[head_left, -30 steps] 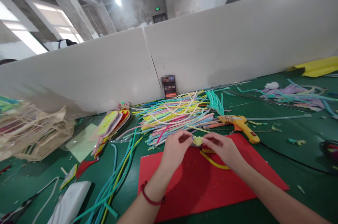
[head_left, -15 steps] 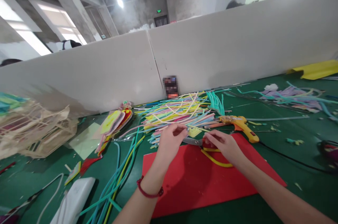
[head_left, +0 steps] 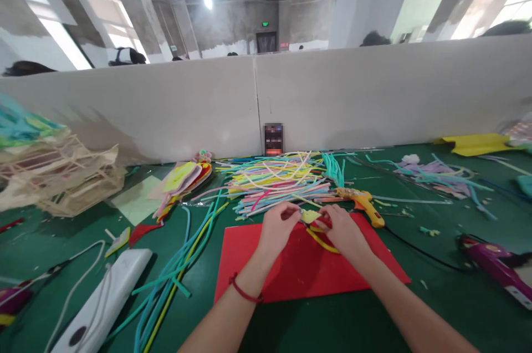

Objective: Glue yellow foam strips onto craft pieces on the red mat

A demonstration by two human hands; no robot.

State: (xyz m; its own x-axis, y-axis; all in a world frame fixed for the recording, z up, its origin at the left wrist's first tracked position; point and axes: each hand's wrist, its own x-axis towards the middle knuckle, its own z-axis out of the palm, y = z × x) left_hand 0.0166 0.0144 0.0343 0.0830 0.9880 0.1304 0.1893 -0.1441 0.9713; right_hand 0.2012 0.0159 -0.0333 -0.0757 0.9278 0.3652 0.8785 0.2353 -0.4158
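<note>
Between my two hands is a small pale yellow piece [head_left: 310, 216]. My left hand [head_left: 281, 224] pinches its left side with closed fingers. At its right edge, the fingers of my right hand [head_left: 338, 225] are closed on it, with the red handle of the scissors [head_left: 323, 222] also at that palm. The scissors are mostly hidden. Beneath both hands lies a red sheet [head_left: 286, 275], with a bent yellow strip [head_left: 324, 243] just above it. Beyond my hands is a pile of coloured strips [head_left: 274, 181].
An orange-yellow glue gun [head_left: 363, 203] lies right of the pile, its black cable trailing right. Long blue, green and yellow strips [head_left: 183, 275] and a white power strip [head_left: 110, 300] are on the left. A purple glue gun [head_left: 494, 264] is far right. A grey partition [head_left: 174, 109] stands behind.
The head view has levelled and turned. My right hand has come closer to my left hand, and its fingers are now at the pale yellow piece. The scissor blades are now mostly hidden.
</note>
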